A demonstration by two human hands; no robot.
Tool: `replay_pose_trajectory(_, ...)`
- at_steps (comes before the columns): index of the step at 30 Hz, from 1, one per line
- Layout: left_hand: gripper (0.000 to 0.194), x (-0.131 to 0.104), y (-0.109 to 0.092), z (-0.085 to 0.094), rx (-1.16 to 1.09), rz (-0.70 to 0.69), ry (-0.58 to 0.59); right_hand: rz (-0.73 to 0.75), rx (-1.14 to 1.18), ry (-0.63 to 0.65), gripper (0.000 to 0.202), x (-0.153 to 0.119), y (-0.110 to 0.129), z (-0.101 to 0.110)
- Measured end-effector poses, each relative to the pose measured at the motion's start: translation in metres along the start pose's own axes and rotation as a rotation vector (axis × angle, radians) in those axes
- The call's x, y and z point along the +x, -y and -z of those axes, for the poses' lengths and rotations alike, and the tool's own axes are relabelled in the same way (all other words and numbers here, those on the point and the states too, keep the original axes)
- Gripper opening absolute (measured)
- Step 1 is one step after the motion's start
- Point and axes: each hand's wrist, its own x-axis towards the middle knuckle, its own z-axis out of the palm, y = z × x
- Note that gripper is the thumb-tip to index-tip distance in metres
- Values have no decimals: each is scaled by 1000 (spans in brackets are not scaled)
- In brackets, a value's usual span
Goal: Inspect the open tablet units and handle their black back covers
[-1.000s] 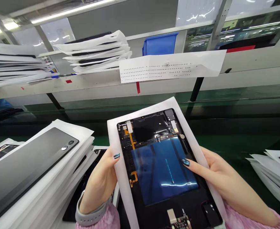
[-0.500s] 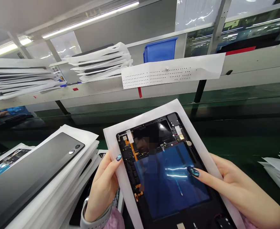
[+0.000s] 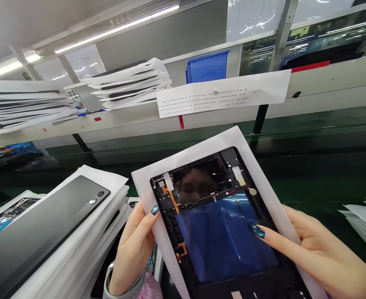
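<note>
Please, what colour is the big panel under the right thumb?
The panel is shiny dark blue, seen best in the head view.

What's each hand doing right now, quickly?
Left hand: closed, holding the white sheet, thumb beside the opened tablet.
Right hand: closed, holding sheet and tablet together, thumb on top, other fingers hidden underneath.

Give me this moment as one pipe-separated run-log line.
left hand: holds opened tablet and white sheet at left edge | right hand: holds opposite edge, thumb over blue panel | beside left hand: gray-backed device atop stack
</note>
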Motion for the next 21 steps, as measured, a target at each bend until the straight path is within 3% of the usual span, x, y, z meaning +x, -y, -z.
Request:
replay_pose_trajectory(8, 38, 0, 1, -1, 5, 2, -33, 32, -15, 56, 66, 7, -10, 4)
replay_pose_trajectory(21, 48, -1, 3, 1, 16, 37, -19, -53, 191, 98, 56, 1, 14, -6)
